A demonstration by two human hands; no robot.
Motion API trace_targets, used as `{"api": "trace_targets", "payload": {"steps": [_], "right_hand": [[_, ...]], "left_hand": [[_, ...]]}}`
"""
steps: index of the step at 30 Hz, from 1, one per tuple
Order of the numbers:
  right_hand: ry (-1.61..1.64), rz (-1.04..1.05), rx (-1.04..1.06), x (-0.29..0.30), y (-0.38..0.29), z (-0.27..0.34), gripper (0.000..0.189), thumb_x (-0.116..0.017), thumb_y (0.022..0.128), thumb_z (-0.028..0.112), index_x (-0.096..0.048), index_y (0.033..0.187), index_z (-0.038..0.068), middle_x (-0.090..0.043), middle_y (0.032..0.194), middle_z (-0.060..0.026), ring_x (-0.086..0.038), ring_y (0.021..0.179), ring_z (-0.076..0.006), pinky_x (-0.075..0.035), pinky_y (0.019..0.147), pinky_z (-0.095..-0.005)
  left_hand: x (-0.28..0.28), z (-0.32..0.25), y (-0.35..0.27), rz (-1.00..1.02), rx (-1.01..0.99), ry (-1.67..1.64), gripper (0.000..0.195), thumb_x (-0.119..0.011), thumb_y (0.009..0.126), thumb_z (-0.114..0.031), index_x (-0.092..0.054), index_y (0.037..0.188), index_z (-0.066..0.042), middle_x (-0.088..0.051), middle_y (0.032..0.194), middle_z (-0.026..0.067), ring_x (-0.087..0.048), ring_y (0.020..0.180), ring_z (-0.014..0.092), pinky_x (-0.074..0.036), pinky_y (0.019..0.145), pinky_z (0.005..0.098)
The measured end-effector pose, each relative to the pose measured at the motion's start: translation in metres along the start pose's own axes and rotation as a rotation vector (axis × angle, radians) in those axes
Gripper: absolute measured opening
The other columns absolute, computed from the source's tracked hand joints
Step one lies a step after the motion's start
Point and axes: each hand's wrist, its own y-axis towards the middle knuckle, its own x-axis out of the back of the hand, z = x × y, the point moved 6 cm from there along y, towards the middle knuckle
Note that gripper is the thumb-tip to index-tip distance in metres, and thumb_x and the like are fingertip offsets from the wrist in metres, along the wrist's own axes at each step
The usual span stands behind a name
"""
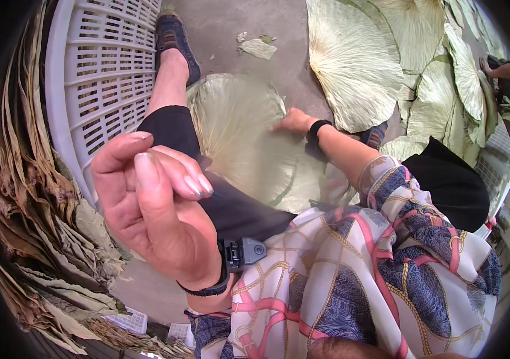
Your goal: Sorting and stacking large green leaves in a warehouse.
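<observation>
My left hand [156, 202] is raised close to the camera, palm turned up and fingers loosely curled, with nothing visible in it. A black strap with a small grey device [246, 253] circles that wrist. Lower down, my right hand [297, 121] grips the right edge of a large, round, pale green dried leaf [228, 116], which looks like a lotus leaf. Its fingertips are partly hidden at the edge. The leaf lies between my legs, its right part blurred, over other leaves [302, 193].
A white slatted plastic crate [109, 58] stands at left, beside my shoe [176, 40]. Brown dried leaves [35, 179] are stacked at far left. More pale leaves [353, 63] spread over the concrete floor [241, 18] at right. Another person's arm [502, 71] shows at the right rim.
</observation>
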Motion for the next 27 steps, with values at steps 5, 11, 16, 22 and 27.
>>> {"api": "trace_targets", "payload": {"steps": [5,11,16,22,27], "right_hand": [[-0.088,0.027,0.062,-0.021,0.006,-0.007,0.052,-0.076,0.066,0.035,-0.067,0.099,-0.003,-0.068,0.097,-0.0178,-0.066,0.09,-0.0283,-0.051,0.08,-0.0343],[0.068,0.044,0.146,-0.012,0.0,-0.025,0.029,-0.07,0.078,0.012,-0.065,0.106,0.004,-0.067,0.09,-0.0037,-0.061,0.078,-0.0142,-0.052,0.07,-0.0312],[0.191,-0.248,0.309,0.051,-0.037,-0.032,0.031,-0.071,0.075,0.01,-0.064,0.102,-0.003,-0.067,0.087,-0.0093,-0.062,0.079,-0.0175,-0.05,0.074,-0.0327],[0.193,-0.422,0.371,0.1,-0.085,-0.03,0.028,-0.068,0.079,0.007,-0.065,0.105,-0.002,-0.066,0.089,-0.003,-0.059,0.073,-0.0133,-0.048,0.07,-0.0312],[0.437,-0.368,0.517,0.122,-0.11,-0.011,0.027,-0.064,0.08,0.006,-0.065,0.107,0.001,-0.067,0.097,-0.0036,-0.061,0.084,-0.0142,-0.048,0.078,-0.0314]], "left_hand": [[-0.005,0.002,0.0,-0.018,0.023,0.014,0.018,-0.041,0.097,-0.008,-0.053,0.107,0.003,-0.044,0.06,0.0014,-0.042,0.056,0.01,-0.035,0.053,0.0224],[-0.012,0.002,-0.005,-0.078,0.073,0.089,0.014,-0.048,0.094,-0.007,-0.054,0.102,0.003,-0.046,0.061,0.0019,-0.042,0.054,0.01,-0.036,0.051,0.0217],[-0.016,0.001,-0.008,0.033,0.033,0.083,0.013,-0.051,0.092,-0.007,-0.056,0.102,0.001,-0.054,0.068,0.0012,-0.048,0.057,0.007,-0.04,0.053,0.0199],[-0.028,-0.002,-0.019,0.108,-0.11,0.133,0.002,-0.057,0.088,-0.004,-0.057,0.089,-0.003,-0.051,0.057,-0.0041,-0.045,0.049,0.001,-0.034,0.043,0.0188],[-0.044,0.002,-0.016,0.143,-0.21,0.225,0.008,-0.062,0.082,-0.006,-0.058,0.087,-0.002,-0.059,0.056,0.0073,-0.057,0.048,0.013,-0.044,0.048,0.0278]]}}
